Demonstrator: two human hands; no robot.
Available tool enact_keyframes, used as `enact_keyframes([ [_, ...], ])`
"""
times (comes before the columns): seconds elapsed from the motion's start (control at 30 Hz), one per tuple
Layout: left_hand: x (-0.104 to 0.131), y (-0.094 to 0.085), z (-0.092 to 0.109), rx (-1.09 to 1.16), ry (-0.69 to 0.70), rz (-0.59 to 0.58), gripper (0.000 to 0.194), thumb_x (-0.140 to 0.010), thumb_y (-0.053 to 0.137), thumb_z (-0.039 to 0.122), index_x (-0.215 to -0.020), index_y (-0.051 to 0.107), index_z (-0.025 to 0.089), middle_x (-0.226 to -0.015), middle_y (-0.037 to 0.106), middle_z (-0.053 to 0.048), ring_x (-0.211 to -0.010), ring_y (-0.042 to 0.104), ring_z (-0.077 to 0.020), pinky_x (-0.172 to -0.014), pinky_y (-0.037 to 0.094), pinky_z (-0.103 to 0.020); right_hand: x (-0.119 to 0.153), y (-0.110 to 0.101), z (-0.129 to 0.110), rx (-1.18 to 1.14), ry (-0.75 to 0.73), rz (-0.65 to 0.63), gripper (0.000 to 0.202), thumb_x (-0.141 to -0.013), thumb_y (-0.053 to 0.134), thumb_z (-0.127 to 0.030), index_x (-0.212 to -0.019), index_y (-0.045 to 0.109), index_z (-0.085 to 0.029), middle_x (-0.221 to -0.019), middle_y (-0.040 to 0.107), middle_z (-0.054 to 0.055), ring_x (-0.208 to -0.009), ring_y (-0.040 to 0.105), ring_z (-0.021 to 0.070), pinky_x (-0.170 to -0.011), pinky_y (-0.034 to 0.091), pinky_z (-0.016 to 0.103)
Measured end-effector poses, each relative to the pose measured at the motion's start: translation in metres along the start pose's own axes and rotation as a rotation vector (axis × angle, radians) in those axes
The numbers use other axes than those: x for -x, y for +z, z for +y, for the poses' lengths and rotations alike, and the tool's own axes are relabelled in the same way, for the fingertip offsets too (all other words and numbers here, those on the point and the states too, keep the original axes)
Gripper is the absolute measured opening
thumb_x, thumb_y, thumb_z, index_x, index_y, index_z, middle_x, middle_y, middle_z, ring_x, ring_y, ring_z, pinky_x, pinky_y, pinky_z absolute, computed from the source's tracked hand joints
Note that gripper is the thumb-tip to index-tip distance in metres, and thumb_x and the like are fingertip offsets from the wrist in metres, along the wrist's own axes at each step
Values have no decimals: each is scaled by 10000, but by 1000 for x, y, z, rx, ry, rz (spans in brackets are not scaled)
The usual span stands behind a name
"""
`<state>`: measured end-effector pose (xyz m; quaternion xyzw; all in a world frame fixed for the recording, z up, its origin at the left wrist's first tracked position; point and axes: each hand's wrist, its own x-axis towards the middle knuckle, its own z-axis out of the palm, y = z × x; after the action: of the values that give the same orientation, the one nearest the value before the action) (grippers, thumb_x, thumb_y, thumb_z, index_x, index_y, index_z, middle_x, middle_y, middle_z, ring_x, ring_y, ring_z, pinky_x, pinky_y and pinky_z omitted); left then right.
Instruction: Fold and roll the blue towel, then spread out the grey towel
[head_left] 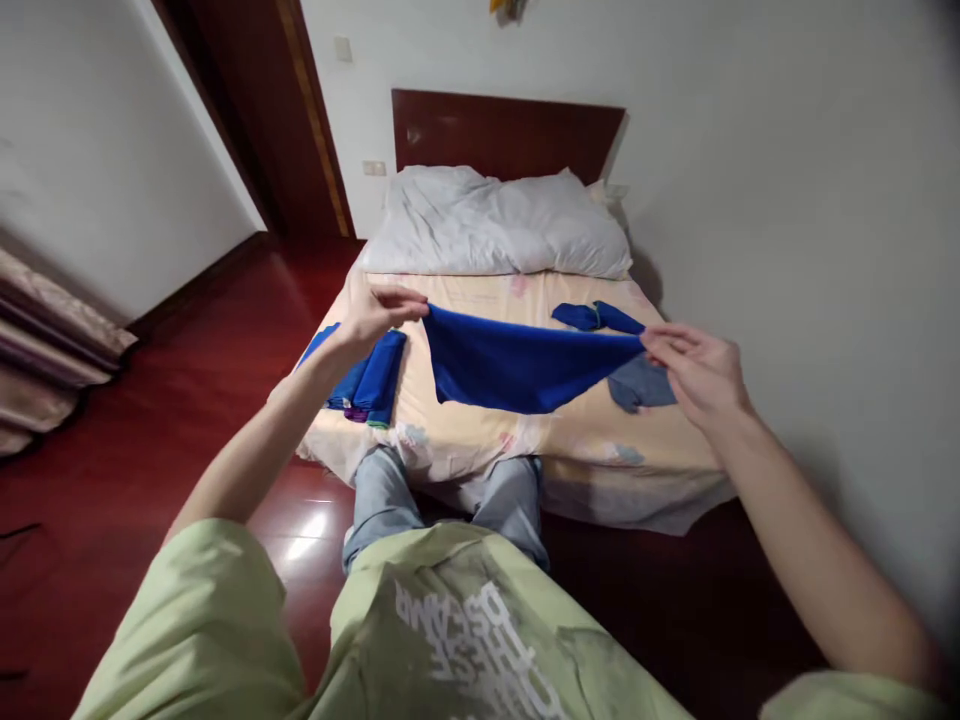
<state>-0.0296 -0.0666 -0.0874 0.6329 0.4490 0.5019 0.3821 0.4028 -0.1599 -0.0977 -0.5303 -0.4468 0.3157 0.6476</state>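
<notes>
A blue cloth [525, 362] is stretched out in the air above the bed, its upper edge nearly straight and its lower part hanging loose. My left hand [375, 312] pinches its left corner. At the opposite corner, my right hand [697, 370] grips the cloth between thumb and fingers. Below my left forearm lie folded blue cloths [381, 370], some with green or purple edges, partly hidden by the arm. Behind the held cloth, on the right, is a crumpled blue cloth [592, 316]. A grey-blue cloth [637, 385] lies near my right hand, partly covered.
The bed [465, 450] has a pale floral sheet, with a white quilt [502, 225] heaped before the dark wooden headboard [510, 130]. A wall stands close on the right. Curtains [52, 350] hang at the left, and a dark door [255, 110] is behind left.
</notes>
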Motion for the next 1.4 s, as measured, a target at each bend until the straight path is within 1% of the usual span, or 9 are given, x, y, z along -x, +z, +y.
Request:
enact_keyframes([
  [0.2,56,-11,-15,101,-279,-190,477,-542,927,447,-874,783,137,-714,707,-71,-657,647,-165,-509,399,-235,43,-20,24,-28,345,7,553,-299,1059,-401,-735,799,-185,-743,709,57,-659,621,93,-585,558,137],
  [0.37,54,-7,-50,115,-367,-234,436,-589,918,432,-885,782,142,-740,718,-76,-699,669,-168,-517,388,-225,26,0,56,28,416,-40,542,-337,1048,-376,-771,813,-152,-755,721,74,-639,620,93,-539,551,134],
  [0.6,-16,10,-118,168,-402,-46,455,-564,945,414,-859,753,127,-785,735,-84,-745,704,-180,-625,495,-252,-59,64,115,17,374,-99,499,-389,1028,-321,-764,762,-126,-650,687,38,-557,608,95,-477,506,162],
  [0.77,-85,10,-105,235,-112,111,503,-581,942,424,-908,741,99,-781,731,-87,-743,695,-175,-748,569,-320,-121,100,110,-14,18,-54,466,-535,984,-406,-817,734,-131,-697,715,35,-584,653,103,-549,536,180],
  [0.9,-98,-6,-92,239,100,165,619,-613,922,480,-1067,753,94,-904,755,-111,-853,729,-217,-831,589,-354,-128,94,100,16,-262,-60,443,-627,930,-471,-862,755,-138,-758,738,54,-644,694,137,-632,586,230],
  [0.97,-85,-12,-105,213,108,177,625,-613,923,480,-1082,759,99,-939,760,-116,-880,737,-234,-854,596,-366,-117,84,113,66,-286,-95,428,-662,906,-488,-870,759,-144,-797,750,66,-687,711,157,-679,604,257],
  [1.07,-44,-7,-153,142,4,163,613,-599,923,462,-1072,767,106,-948,765,-109,-873,741,-240,-863,604,-371,-83,72,163,129,-180,-185,447,-651,896,-526,-855,756,-154,-849,764,84,-772,729,191,-773,619,305],
  [1.27,67,42,-276,-93,-562,16,593,-652,880,421,-1141,720,126,-889,769,-81,-864,754,-230,-810,617,-333,24,80,301,240,388,-240,454,-574,905,-523,-747,695,-159,-792,752,96,-774,724,231,-782,605,347],
  [1.4,107,64,-317,-186,-683,-4,291,-817,747,365,-1007,731,145,-836,764,-92,-871,762,-238,-733,614,-300,69,88,353,274,501,-156,371,-605,890,-421,-741,657,-167,-755,739,84,-752,724,247,-754,607,367],
])
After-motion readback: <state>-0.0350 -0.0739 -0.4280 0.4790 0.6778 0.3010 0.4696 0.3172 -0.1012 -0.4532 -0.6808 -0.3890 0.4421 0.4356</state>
